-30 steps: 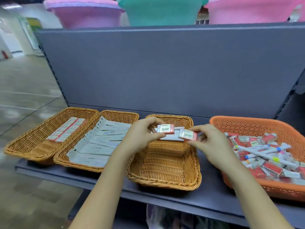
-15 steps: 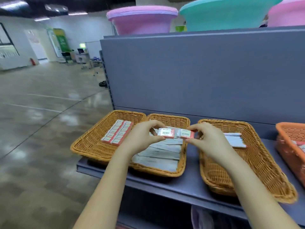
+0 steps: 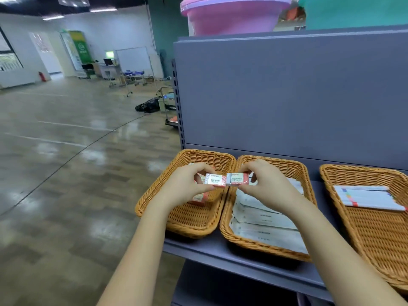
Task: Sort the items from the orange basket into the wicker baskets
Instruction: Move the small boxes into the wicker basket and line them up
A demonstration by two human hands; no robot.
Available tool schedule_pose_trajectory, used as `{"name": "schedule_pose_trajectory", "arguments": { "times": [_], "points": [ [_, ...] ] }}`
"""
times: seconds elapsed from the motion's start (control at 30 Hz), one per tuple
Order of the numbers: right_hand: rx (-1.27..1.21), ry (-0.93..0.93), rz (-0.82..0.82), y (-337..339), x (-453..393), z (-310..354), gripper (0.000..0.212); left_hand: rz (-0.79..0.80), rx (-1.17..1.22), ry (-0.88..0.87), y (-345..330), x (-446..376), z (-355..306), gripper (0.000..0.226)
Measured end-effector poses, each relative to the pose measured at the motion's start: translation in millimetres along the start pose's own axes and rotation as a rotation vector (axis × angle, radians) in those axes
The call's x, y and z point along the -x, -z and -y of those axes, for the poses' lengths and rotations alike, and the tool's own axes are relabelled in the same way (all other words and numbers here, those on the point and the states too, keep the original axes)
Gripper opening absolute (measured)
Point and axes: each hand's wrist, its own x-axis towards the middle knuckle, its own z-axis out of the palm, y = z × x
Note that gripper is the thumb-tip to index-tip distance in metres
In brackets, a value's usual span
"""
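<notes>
I can see three wicker baskets: the left basket (image 3: 154,206), the middle basket (image 3: 304,171) and the right basket (image 3: 375,244). I have two little pink boxes, the first box (image 3: 215,179) in my left hand (image 3: 187,186) and the second box (image 3: 239,179) in my right hand (image 3: 265,186). Up on top I count two big tubs, a pink tub (image 3: 234,16) and a green tub (image 3: 353,12).

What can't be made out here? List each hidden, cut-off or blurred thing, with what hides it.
- Orange basket: not in the head view at all; out of frame.
- Right wicker basket: cut off by the right edge.
- Stack in the left wicker basket: mostly hidden behind the left hand.
- Small print on the two eraser packs: blurred below the "2B".
- White packets in the middle wicker basket: print too small; the right hand covers the far ones.
</notes>
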Motion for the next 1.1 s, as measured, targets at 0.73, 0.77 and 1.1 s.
{"name": "schedule_pose_trajectory", "arguments": {
  "times": [0.73,0.77,1.1],
  "points": [
    [0.232,-0.257,0.305,-84,-43,69,0.035,0.325,-0.453,-0.208,31,-25,104,0.037],
    [0.243,-0.27,0.301,-87,-41,72,0.033,0.329,-0.472,-0.221,29,-24,107,0.038],
    [0.365,-0.361,0.32,-115,-33,90,0.04,0.244,-0.606,-0.281,14,-15,120,0.037]
  ]
}}
